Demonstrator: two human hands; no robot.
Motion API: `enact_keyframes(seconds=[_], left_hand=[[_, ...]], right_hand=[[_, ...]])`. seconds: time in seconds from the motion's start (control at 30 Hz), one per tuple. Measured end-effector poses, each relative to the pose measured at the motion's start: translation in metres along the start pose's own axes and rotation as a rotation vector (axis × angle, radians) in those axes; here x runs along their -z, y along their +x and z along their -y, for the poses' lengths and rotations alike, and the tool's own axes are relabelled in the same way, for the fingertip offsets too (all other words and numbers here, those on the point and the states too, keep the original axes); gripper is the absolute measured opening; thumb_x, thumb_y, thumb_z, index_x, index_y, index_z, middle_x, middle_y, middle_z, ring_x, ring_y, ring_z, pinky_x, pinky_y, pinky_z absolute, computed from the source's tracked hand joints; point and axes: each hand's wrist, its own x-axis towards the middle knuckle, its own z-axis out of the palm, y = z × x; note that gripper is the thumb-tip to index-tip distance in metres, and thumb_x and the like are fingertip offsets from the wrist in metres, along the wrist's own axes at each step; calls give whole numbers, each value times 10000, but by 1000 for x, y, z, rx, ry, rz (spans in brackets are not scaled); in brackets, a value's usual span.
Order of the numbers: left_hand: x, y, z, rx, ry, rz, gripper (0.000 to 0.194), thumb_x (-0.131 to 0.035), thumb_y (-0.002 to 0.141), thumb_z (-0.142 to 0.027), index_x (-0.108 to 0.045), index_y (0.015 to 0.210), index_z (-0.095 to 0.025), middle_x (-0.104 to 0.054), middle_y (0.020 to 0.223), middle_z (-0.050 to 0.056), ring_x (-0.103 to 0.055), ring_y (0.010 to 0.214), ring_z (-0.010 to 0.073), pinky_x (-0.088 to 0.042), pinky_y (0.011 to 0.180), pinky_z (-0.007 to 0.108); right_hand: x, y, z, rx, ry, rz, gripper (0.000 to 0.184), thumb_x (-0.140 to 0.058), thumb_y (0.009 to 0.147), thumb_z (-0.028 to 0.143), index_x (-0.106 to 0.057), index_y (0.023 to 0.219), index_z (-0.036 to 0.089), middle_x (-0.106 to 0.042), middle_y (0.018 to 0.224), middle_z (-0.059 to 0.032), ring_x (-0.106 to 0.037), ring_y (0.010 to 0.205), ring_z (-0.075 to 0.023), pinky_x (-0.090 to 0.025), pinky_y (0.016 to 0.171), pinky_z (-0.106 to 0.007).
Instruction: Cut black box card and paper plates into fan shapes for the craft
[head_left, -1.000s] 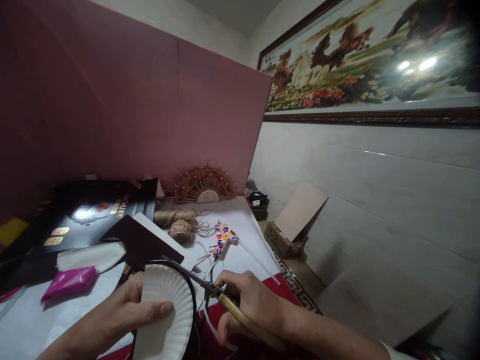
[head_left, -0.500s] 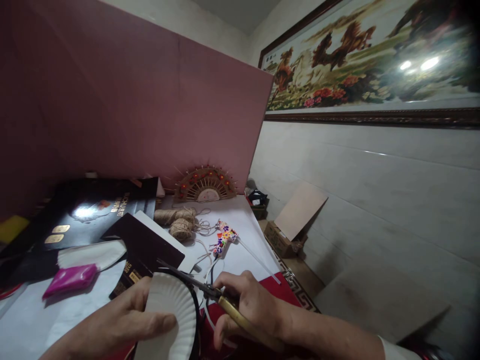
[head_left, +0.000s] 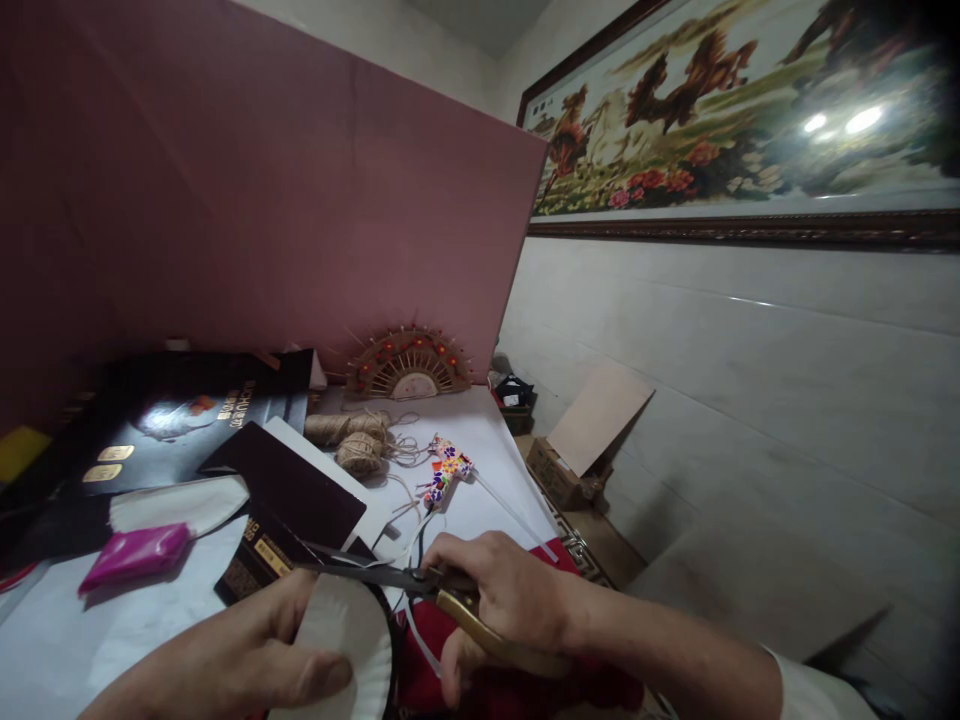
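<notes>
Gripped between the thumb and fingers of my left hand [head_left: 247,645] is a white fluted paper plate [head_left: 352,620], with a black layer along its right edge. My right hand [head_left: 517,600] is closed around the gold-coloured handles of a pair of scissors [head_left: 469,618]. Their dark blades lie across the plate's upper edge and point left. A narrow pale strip shows by the blades; whether it is part of the plate I cannot tell. Beyond the scissors lies a floral-patterned horse shape [head_left: 448,470] with a white stick [head_left: 514,515].
Balls of twine [head_left: 360,452] sit beyond the hands, with a fan-shaped ornament [head_left: 409,365] behind. On the left are a black printed box [head_left: 180,420], black card [head_left: 289,490] and a magenta packet [head_left: 135,556]. A pink panel [head_left: 300,200] stands at the back; a cardboard box [head_left: 559,475] is on the right.
The scissors' blades have swung lower and lie flatter across the plate's top edge. More of the plate's upper part is hidden or cut off. The left hand keeps its grip.
</notes>
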Motion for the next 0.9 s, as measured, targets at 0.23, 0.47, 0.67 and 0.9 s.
enact_keyframes(seconds=[0.23, 0.47, 0.67, 0.9], left_hand=[[2, -1, -3, 32, 79, 74, 228, -670, 736, -438, -704, 783, -218, -709, 822, 25, -587, 726, 203, -490, 635, 280], [4, -6, 0, 25, 140, -19, 258, -707, 692, -456, -703, 799, -221, -692, 770, 9, -559, 696, 184, -463, 624, 265], [3, -7, -2, 16, 131, 5, 188, -682, 725, -429, -710, 774, -250, -693, 726, -9, -557, 648, 162, -449, 589, 238], [2, -3, 3, 104, 130, 29, 230, -670, 709, -431, -746, 801, -235, -722, 755, 30, -597, 669, 207, -484, 592, 276]], right_hand=[[0, 1, -2, 69, -21, 0, 268, -761, 681, 315, -560, 812, 196, -421, 563, 88, -331, 499, -73, -263, 488, -189], [-2, 1, -5, 106, -57, -17, 233, -742, 697, 303, -601, 840, 186, -470, 588, 68, -377, 505, -81, -294, 481, -184], [1, 2, -1, 125, -128, -11, 205, -668, 755, 285, -628, 923, 175, -623, 706, 1, -509, 585, -120, -377, 568, -213], [-2, 11, 4, 30, -66, 47, 490, -809, 605, 528, -588, 894, 200, -524, 603, 62, -413, 524, -96, -319, 511, -205]])
